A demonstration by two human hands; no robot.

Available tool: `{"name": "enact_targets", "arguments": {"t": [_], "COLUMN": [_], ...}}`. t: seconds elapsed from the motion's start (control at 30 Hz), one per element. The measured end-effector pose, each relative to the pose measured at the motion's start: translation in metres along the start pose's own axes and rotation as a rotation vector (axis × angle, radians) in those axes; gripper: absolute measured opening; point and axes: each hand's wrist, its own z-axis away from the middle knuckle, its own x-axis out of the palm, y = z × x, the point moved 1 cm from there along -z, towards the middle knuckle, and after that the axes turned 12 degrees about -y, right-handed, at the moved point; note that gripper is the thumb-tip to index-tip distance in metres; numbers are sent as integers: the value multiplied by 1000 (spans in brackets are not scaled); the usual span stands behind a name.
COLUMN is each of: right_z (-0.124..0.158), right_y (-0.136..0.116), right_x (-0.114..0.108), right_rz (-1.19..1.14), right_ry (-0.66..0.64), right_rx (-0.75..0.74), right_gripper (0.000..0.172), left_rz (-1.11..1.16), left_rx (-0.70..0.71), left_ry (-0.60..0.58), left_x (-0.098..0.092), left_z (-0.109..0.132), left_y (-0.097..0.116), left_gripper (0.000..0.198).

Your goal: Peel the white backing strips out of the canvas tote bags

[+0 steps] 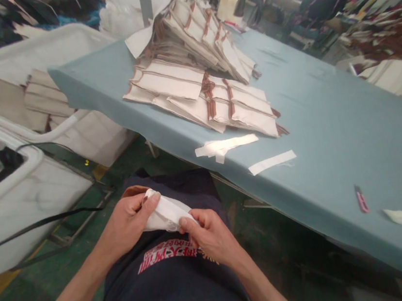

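**White cloth piece [166,213] pinched between both hands**

The white cloth piece sits low in the frame, just left of centre. It is held in the air in front of the person's dark shirt [166,281], which bears a red print. It is small and bunched, and a brown edge shows at its upper left end, by the thumb.

The left hand [127,220] is closed around the left end of the piece, thumb on top and fingers curled beneath. The right hand [211,237] grips the right end, with thumb and forefinger pressed together on the fabric and the other fingers folded in. Neither hand is open, and both have hold of the same piece.

To the right and above the hands, a table [329,120] covered in pale blue-green cloth runs from the upper middle of the frame to the lower right. On its far part lies a pile of cream fabric pieces [193,88] with brown trim, fanned out and overlapping. Nearer the table's front edge lie two white strips, one [226,145] just below the pile and one [272,162] a little to the right. Towards the lower right of the table are a small dark and pink object [361,199], too small to identify, and beside it a white scrap [398,215].

At the left of the frame stand white bins [27,196], and the farther one holds more cream pieces. A black cord crosses the nearer bin.
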Motion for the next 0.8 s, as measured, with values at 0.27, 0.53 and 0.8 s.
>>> {"name": "enact_targets", "arguments": {"t": [0.27, 0.53, 0.8], "right_z": [8, 18, 67], "right_y": [18, 73, 36], "right_x": [-12, -29, -58], "right_rz": [-270, -75, 621], "right_ry": [-48, -35, 381], "right_rx": [15, 143, 246], "right_gripper": [76, 87, 34], "left_rz": [-28, -137, -208], "left_rx": [63, 74, 125], "left_ry": [-64, -9, -43], "left_x": [-14, -17, -15], "left_z": [-20, -24, -17], "left_y": [26, 18, 7], "left_gripper": [59, 60, 57]}}
